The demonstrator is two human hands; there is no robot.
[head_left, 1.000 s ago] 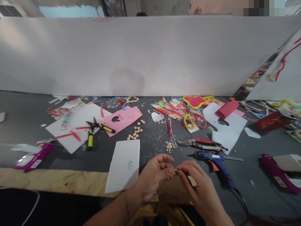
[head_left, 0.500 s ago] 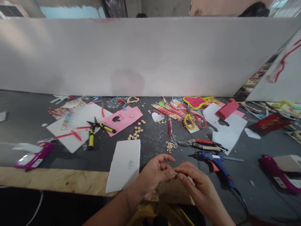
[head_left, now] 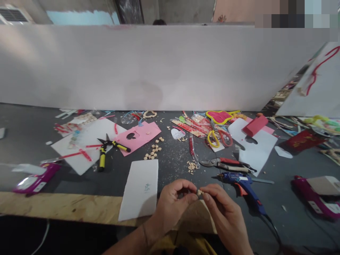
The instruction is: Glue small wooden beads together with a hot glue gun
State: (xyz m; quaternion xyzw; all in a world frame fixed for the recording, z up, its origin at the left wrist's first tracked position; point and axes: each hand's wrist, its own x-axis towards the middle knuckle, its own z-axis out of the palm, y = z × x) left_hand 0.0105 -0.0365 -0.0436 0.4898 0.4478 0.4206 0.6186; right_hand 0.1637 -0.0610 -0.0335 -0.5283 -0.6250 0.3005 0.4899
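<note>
My left hand (head_left: 176, 200) and my right hand (head_left: 223, 209) meet low in the middle, over the table's near edge. Between their fingertips is a small cluster of pale wooden bits (head_left: 199, 192), pinched from both sides. Just beyond my hands lies a pile of small wooden pieces (head_left: 191, 167). Several similar clusters (head_left: 152, 152) sit further back to the left. A white card (head_left: 140, 187) with handwriting lies beside my left hand.
A blue glue gun (head_left: 244, 184) and red-handled pruners (head_left: 228, 163) lie right of my hands. Yellow-black pliers (head_left: 107, 147) rest at left on white and pink paper (head_left: 139, 136). Scissors (head_left: 214, 136) lie further back. A white board (head_left: 164, 67) stands behind.
My fingers have shifted around the small cluster, which now shows more clearly between the fingertips. My left fingers are more curled. The view has tilted slightly.
</note>
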